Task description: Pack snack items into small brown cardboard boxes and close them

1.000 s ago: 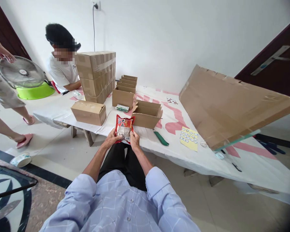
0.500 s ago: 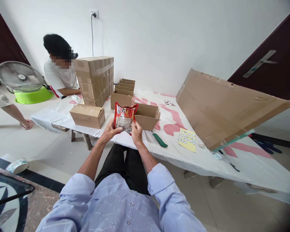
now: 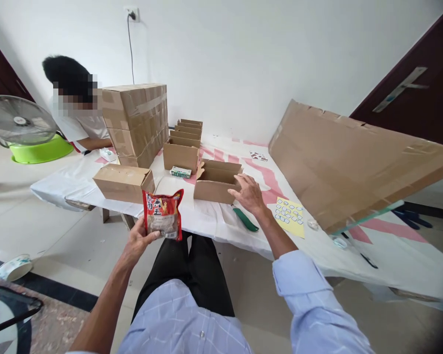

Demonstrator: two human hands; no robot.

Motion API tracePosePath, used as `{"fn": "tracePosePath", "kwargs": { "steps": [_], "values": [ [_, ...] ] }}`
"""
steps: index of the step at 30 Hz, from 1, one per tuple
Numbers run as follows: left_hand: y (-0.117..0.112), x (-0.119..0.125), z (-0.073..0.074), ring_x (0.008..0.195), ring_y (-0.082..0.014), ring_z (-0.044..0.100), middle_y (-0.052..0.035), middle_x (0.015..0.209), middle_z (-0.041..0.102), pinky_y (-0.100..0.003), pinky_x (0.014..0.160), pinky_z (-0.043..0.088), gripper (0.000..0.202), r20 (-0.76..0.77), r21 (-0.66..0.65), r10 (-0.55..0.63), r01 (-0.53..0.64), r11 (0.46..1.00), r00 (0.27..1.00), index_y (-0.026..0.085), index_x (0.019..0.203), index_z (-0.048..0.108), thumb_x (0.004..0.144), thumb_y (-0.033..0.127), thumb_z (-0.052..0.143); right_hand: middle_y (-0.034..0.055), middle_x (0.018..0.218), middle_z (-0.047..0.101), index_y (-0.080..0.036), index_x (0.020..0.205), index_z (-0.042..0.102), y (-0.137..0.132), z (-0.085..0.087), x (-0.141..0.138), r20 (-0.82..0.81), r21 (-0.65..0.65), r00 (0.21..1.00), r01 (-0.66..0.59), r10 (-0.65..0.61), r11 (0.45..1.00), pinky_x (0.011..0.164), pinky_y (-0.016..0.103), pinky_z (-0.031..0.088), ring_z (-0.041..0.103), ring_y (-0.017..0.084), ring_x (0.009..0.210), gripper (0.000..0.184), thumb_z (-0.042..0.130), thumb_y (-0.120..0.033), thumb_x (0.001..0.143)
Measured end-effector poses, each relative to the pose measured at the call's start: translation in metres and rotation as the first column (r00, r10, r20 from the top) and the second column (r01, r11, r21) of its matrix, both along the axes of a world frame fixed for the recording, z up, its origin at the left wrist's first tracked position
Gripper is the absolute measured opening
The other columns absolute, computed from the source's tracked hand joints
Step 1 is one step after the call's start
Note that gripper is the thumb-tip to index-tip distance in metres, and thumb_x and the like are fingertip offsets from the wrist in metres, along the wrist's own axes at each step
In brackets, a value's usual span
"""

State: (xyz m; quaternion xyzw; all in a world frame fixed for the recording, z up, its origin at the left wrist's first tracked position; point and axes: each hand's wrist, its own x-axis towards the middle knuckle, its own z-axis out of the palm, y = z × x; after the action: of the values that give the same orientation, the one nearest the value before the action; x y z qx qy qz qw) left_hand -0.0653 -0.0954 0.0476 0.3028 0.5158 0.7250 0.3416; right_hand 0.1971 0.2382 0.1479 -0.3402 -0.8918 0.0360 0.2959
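My left hand [image 3: 142, 237] grips a red food packet [image 3: 164, 216] by its lower left edge, holding it upright just off the table's front edge. Its front carries large printed characters and a grey-brown lower part. An open cardboard box [image 3: 212, 191] stands on the table ahead of me. At that box's right end is my right hand [image 3: 249, 194], fingers apart and holding nothing; whether the fingertips touch the cardboard I cannot tell. A green-handled tool [image 3: 245, 219] lies just in front of the box, and a small green-and-white carton [image 3: 180, 172] lies to its left.
Left stand a closed box [image 3: 123, 183] and a stack of taped boxes [image 3: 135, 123]. Open boxes [image 3: 180, 155] line up behind. A large cardboard sheet [image 3: 347, 167] leans at right, near a yellow sheet [image 3: 290, 216]. A person [image 3: 77, 118] sits beyond the stack.
My right hand has let go of the packet and moved right to the open box. My left hand has carried the packet left and lower, uncovering the small carton. The view has shifted slightly.
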Motion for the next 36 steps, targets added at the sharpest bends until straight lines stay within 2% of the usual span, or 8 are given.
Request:
{"fn": "tracePosePath", "kwargs": {
  "steps": [4, 10, 15, 21, 23, 26, 29, 36],
  "values": [
    [-0.005, 0.007, -0.024, 0.112, -0.0296, 0.078, -0.0118, 0.126, 0.081, -0.04, 0.097, 0.064, 0.078, 0.108, -0.072, 0.018, -0.01, 0.997, 0.994, 0.02, 0.134, 0.065, 0.068, 0.038, 0.102, 0.0164, 0.14, 0.074, -0.019, 0.135, 0.076, 0.031, -0.002, 0.005, 0.215, -0.06, 0.976, -0.005, 0.017, 0.998, 0.108, 0.051, 0.054, 0.066, 0.037, 0.13, 0.044, 0.073, -0.026, 0.091],
    [0.014, 0.004, -0.029, 0.107, -0.0294, 0.078, -0.0124, 0.122, 0.081, -0.04, 0.094, 0.065, 0.077, 0.118, -0.118, 0.005, 0.009, 0.993, 0.993, 0.018, 0.129, 0.066, 0.064, 0.037, 0.103, 0.0073, 0.107, 0.083, -0.025, 0.099, 0.081, 0.04, -0.011, 0.011, 0.207, -0.107, 0.977, -0.025, 0.047, 0.994, 0.083, 0.038, 0.056, 0.076, 0.029, 0.1, 0.021, 0.061, -0.021, 0.096],
    [0.033, -0.002, -0.024, 0.106, -0.0297, 0.078, -0.0124, 0.119, 0.082, -0.039, 0.093, 0.064, 0.072, 0.054, -0.131, -0.024, 0.031, 0.991, 0.998, 0.017, 0.127, 0.068, 0.066, 0.038, 0.102, 0.0098, 0.114, 0.081, -0.024, 0.109, 0.08, 0.043, -0.019, 0.012, 0.086, -0.087, 0.993, -0.076, 0.084, 0.993, 0.093, 0.045, 0.061, 0.075, 0.031, 0.108, 0.02, 0.067, -0.025, 0.094],
    [0.04, -0.008, -0.021, 0.103, -0.03, 0.079, -0.0121, 0.114, 0.083, -0.04, 0.093, 0.064, 0.067, 0.031, -0.12, -0.125, 0.128, 0.985, 0.992, 0.017, 0.125, 0.073, 0.067, 0.034, 0.102, 0.019, 0.165, 0.05, -0.021, 0.16, 0.053, 0.067, -0.021, 0.016, -0.316, 0.038, 0.947, -0.038, 0.048, 0.999, 0.127, 0.064, 0.043, 0.046, 0.041, 0.154, 0.089, 0.088, -0.044, 0.081],
    [0.039, -0.008, -0.018, 0.103, -0.0298, 0.079, -0.0113, 0.112, 0.083, -0.04, 0.093, 0.064, 0.066, 0.04, -0.116, -0.193, 0.196, 0.974, 0.98, 0.017, 0.126, 0.074, 0.068, 0.032, 0.102, 0.0221, 0.171, 0.042, -0.021, 0.168, 0.041, 0.078, -0.028, 0.02, -0.378, -0.143, 0.926, -0.055, -0.003, 0.988, 0.124, 0.066, 0.045, 0.043, 0.043, 0.157, 0.111, 0.092, -0.054, 0.075],
    [0.039, -0.007, -0.015, 0.097, -0.0287, 0.08, -0.0096, 0.106, 0.083, -0.039, 0.089, 0.065, 0.063, 0.053, -0.11, -0.26, 0.265, 0.958, 0.964, 0.018, 0.123, 0.075, 0.067, 0.029, 0.101, 0.0244, 0.168, 0.047, -0.021, 0.168, 0.04, 0.084, -0.044, 0.022, -0.416, -0.476, 0.909, -0.193, -0.026, 0.858, 0.114, 0.062, 0.055, 0.052, 0.044, 0.15, 0.12, 0.094, -0.065, 0.07],
    [0.044, -0.008, -0.015, 0.094, -0.0286, 0.08, -0.0085, 0.102, 0.083, -0.038, 0.086, 0.065, 0.062, 0.053, -0.113, -0.237, 0.241, 0.964, 0.97, 0.018, 0.119, 0.075, 0.063, 0.026, 0.102, 0.0197, 0.162, 0.056, -0.024, 0.161, 0.05, 0.066, -0.063, 0.016, -0.432, -0.525, 0.902, -0.27, 0.02, 0.807, 0.114, 0.06, 0.055, 0.057, 0.042, 0.146, 0.106, 0.092, -0.067, 0.073],
    [0.079, -0.031, -0.014, 0.086, -0.0247, 0.078, -0.0048, 0.097, 0.084, -0.033, 0.078, 0.064, 0.063, 0.138, -0.079, 0.1, -0.09, 0.993, 0.985, 0.019, 0.105, 0.075, 0.047, 0.016, 0.096, 0.0175, 0.168, 0.051, -0.027, 0.17, 0.037, -0.038, -0.088, -0.028, -0.406, -0.222, 0.895, -0.294, 0.186, 0.93, 0.128, 0.06, 0.045, 0.051, 0.036, 0.155, 0.096, 0.086, -0.04, 0.088]
  ]
}}
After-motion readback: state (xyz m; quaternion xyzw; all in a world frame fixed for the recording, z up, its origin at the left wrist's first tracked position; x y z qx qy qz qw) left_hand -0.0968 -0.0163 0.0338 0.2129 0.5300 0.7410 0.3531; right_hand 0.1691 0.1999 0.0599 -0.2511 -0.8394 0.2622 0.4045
